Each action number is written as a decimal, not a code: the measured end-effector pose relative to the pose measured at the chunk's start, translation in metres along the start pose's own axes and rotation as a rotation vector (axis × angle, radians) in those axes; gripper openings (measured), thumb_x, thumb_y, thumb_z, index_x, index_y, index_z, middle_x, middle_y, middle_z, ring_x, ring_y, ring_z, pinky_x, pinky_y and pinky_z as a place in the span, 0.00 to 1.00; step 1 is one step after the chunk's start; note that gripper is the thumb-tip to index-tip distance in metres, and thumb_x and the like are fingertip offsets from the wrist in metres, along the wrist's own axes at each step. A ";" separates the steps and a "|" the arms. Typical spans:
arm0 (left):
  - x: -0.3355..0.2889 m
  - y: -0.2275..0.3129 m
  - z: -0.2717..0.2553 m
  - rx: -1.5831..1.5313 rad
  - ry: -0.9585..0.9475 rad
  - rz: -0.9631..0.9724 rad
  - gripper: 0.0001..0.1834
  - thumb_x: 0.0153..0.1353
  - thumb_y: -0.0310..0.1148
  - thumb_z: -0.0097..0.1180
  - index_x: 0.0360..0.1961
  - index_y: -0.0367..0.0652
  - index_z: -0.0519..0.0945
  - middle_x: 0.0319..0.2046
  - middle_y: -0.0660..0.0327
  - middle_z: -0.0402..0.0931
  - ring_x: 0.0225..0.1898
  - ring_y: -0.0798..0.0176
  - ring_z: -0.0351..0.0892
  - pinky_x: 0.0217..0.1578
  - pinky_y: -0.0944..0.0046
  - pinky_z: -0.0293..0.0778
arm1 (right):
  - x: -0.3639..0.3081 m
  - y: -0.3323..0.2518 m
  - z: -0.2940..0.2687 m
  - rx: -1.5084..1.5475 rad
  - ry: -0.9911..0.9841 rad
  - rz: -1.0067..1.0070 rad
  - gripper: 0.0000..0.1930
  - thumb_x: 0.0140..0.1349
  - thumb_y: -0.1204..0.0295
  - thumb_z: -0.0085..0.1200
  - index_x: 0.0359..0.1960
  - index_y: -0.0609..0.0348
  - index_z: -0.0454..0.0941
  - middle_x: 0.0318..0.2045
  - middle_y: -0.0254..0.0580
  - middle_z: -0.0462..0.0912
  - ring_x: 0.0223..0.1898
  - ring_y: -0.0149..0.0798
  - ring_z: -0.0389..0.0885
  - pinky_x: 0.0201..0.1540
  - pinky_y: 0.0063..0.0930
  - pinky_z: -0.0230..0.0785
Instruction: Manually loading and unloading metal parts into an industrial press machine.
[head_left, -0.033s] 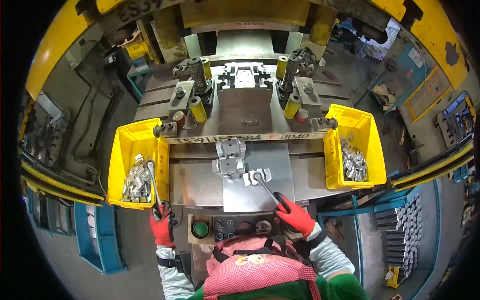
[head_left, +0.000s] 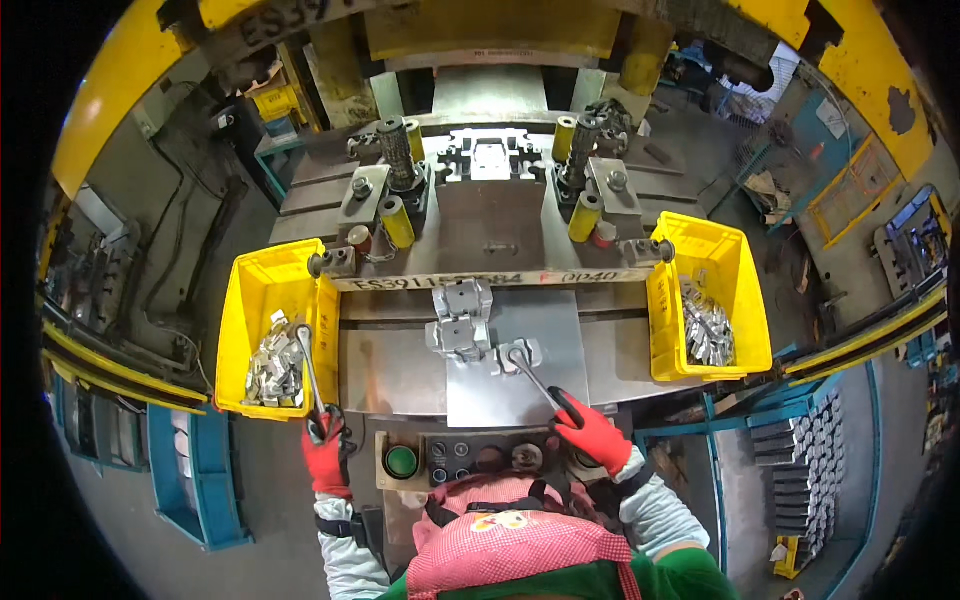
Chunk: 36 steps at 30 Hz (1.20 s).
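My left hand (head_left: 325, 455), in a red and black glove, is closed round the handle of a metal rod tool (head_left: 308, 365). That tool's round head rests over the left yellow bin (head_left: 240, 340), beside a heap of small metal pieces (head_left: 272, 365) inside. In my right glove (head_left: 593, 435) is a second rod tool (head_left: 537, 380). Its round head touches a small formed metal part (head_left: 520, 357) above a smooth metal sheet (head_left: 515, 400); whether the part is lifted I cannot tell. Just left of it, more formed parts (head_left: 460, 332) stand stacked.
Behind the sheet stands a press die (head_left: 490, 225) with guide posts (head_left: 398, 155) and yellow cylinders (head_left: 586, 212). A right yellow bin (head_left: 750, 335) holds metal pieces. Close to my body is a control panel with a green button (head_left: 401, 461). Blue racks (head_left: 200, 480) flank the machine.
The part at the right tool's head sits slightly farther right and looks turned, with less glare. Both hands keep their hold and have barely moved.
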<state>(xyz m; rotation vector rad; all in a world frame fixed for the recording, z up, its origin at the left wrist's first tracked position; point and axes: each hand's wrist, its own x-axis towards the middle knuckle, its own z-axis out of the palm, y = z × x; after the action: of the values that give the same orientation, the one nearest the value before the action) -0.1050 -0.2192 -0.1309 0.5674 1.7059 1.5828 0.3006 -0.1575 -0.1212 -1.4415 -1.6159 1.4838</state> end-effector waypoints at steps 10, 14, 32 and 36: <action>-0.014 0.003 -0.008 -0.159 0.163 0.041 0.12 0.54 0.35 0.50 0.38 0.43 0.67 0.17 0.66 0.65 0.15 0.72 0.66 0.14 0.74 0.65 | 0.089 -0.121 -0.047 0.370 0.135 -0.220 0.25 0.53 0.71 0.51 0.54 0.58 0.60 0.24 0.28 0.67 0.25 0.22 0.65 0.26 0.18 0.62; -0.003 0.000 0.002 -0.220 0.169 0.061 0.13 0.55 0.36 0.48 0.40 0.45 0.67 0.15 0.63 0.66 0.10 0.71 0.64 0.11 0.70 0.66 | 0.199 -0.149 -0.054 0.094 0.263 -0.466 0.25 0.51 0.70 0.52 0.51 0.60 0.62 0.31 0.32 0.74 0.33 0.24 0.69 0.38 0.19 0.61; -0.037 -0.019 -0.039 -0.091 0.414 -0.052 0.14 0.53 0.41 0.52 0.35 0.44 0.67 0.16 0.63 0.67 0.11 0.70 0.65 0.10 0.71 0.64 | 0.258 -0.166 0.009 -0.132 0.510 -0.196 0.29 0.51 0.64 0.49 0.53 0.64 0.55 0.34 0.43 0.77 0.38 0.43 0.75 0.39 0.31 0.64; -0.036 -0.034 -0.043 -0.096 0.464 -0.040 0.14 0.52 0.42 0.52 0.35 0.46 0.66 0.15 0.63 0.66 0.08 0.70 0.63 0.09 0.70 0.62 | 0.250 -0.163 0.005 -0.065 0.474 -0.213 0.28 0.52 0.63 0.50 0.53 0.61 0.58 0.35 0.39 0.76 0.37 0.38 0.74 0.40 0.29 0.63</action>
<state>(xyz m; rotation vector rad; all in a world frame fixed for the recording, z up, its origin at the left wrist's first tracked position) -0.1097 -0.2792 -0.1570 0.1173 1.9406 1.8573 0.1624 0.0944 -0.0414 -1.4654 -1.4702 0.8936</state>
